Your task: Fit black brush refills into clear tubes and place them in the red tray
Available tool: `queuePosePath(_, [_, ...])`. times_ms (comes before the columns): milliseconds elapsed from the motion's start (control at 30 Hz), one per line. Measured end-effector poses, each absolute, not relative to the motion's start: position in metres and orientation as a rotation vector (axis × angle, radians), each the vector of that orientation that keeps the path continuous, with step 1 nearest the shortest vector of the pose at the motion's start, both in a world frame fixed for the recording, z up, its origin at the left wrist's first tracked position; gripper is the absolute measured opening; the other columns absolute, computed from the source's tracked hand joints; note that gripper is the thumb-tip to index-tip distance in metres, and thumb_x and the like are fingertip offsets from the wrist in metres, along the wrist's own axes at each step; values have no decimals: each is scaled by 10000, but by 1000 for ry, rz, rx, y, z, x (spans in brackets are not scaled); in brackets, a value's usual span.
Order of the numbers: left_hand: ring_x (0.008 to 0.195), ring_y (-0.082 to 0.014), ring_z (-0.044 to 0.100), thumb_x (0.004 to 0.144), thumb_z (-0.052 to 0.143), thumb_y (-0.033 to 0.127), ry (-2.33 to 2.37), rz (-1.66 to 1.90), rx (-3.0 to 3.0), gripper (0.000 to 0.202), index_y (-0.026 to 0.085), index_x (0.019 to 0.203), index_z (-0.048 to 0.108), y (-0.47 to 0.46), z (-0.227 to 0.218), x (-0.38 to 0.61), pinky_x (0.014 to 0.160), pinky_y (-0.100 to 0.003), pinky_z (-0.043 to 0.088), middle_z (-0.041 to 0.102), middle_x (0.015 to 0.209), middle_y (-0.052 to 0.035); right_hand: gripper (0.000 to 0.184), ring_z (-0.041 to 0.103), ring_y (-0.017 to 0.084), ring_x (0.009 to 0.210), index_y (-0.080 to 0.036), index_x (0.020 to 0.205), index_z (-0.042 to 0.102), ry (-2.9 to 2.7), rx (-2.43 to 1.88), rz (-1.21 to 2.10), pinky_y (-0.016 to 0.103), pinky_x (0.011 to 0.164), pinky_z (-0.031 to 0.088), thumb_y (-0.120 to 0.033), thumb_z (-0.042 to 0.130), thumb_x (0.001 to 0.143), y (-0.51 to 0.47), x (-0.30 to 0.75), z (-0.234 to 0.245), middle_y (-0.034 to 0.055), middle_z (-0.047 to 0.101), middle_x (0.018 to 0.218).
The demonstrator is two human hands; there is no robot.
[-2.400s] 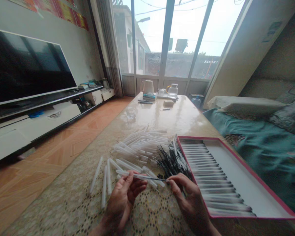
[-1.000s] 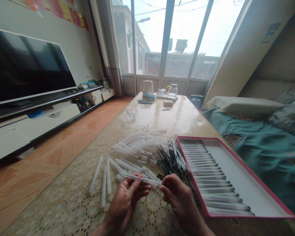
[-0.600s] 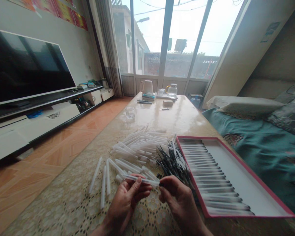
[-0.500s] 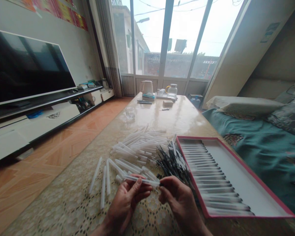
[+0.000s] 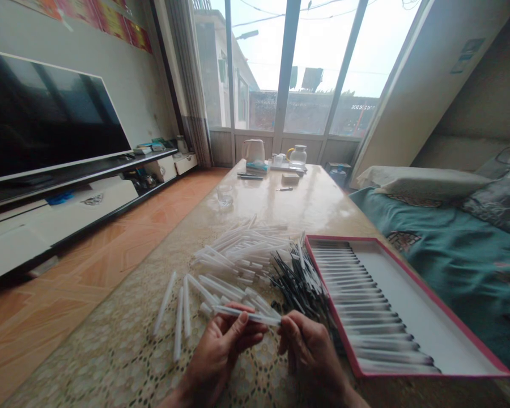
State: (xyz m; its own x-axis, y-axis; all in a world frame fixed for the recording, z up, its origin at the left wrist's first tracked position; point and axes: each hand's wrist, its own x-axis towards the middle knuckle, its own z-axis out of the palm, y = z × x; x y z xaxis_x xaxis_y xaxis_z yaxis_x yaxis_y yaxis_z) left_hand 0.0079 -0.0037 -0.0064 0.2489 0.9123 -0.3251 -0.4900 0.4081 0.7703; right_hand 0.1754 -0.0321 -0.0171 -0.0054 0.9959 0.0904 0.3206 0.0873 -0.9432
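Observation:
A slim translucent plastic tube (image 5: 266,319) lies almost level between my two hands, low over the table. My left hand (image 5: 223,343) grips its left part, thumb on top and fingers beneath. At the tube's right end my right hand (image 5: 310,343) is closed in a pinch; the fingertips cover that end. Just behind the hands, loose tubes (image 5: 242,246) form a pale heap. Thin black sticks (image 5: 293,286), some with whitish parts, are bunched to the right of it. A shallow pink-edged box (image 5: 412,289) holds a row of filled tubes with dark ends.
Several single tubes (image 5: 179,323) lie left of my hands on the patterned table cover (image 5: 123,345). Farther back are a glass cup (image 5: 225,196), a white pitcher (image 5: 254,151) and a glass jug (image 5: 298,155). A sofa (image 5: 463,238) runs along the right.
My right hand has shifted slightly right and down with the tube's end. The dark bit seen at its fingertips before is now covered. My left hand has barely moved.

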Motion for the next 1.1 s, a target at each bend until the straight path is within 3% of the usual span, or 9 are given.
queuePosePath(167, [707, -195, 695, 683, 730, 232, 865, 1062, 575, 166, 133, 797, 660, -1, -7, 7, 689, -287, 546, 733, 726, -74, 343, 482, 89, 382, -188, 881, 491, -1530, -1370, 864, 183, 387, 330, -518, 396, 881, -31, 177, -15, -17, 600, 576])
queuePosePath(367, [679, -192, 692, 678, 737, 226, 855, 1031, 603, 172, 124, 791, 655, -1, -7, 8, 644, -276, 545, 727, 687, -82, 439, 513, 102, 437, -196, 640, 476, -1652, -1392, 805, 194, 447, 326, -464, 292, 935, -30, 180, -16, -10, 562, 507])
queuePosePath(567, [682, -179, 688, 692, 725, 228, 867, 1050, 587, 165, 127, 801, 652, 0, -7, 8, 661, -274, 543, 726, 699, -73, 334, 558, 122, 467, -193, 838, 488, -1644, -1402, 803, 195, 468, 354, -496, 364, 901, -31, 178, -12, -17, 602, 534])
queuePosePath(767, [679, -190, 691, 683, 731, 241, 872, 1018, 611, 181, 123, 796, 653, 0, -6, 8, 646, -276, 542, 730, 699, -85, 461, 551, 109, 446, -203, 642, 464, -1701, -1385, 812, 185, 458, 355, -489, 256, 938, -31, 178, -15, -8, 579, 488])
queuePosePath(967, [681, -172, 689, 715, 705, 223, 864, 1055, 588, 143, 131, 807, 646, 0, -8, 7, 671, -272, 543, 731, 710, -72, 321, 555, 117, 447, -200, 862, 457, -1668, -1388, 819, 186, 457, 353, -498, 348, 907, -31, 179, -15, -30, 592, 519])
queuePosePath(1100, [681, -182, 692, 710, 710, 225, 847, 1034, 610, 153, 126, 808, 647, 0, -9, 7, 644, -266, 544, 729, 698, -75, 385, 554, 110, 452, -210, 698, 436, -1714, -1382, 827, 183, 466, 346, -457, 270, 942, -31, 180, -15, -15, 581, 498])
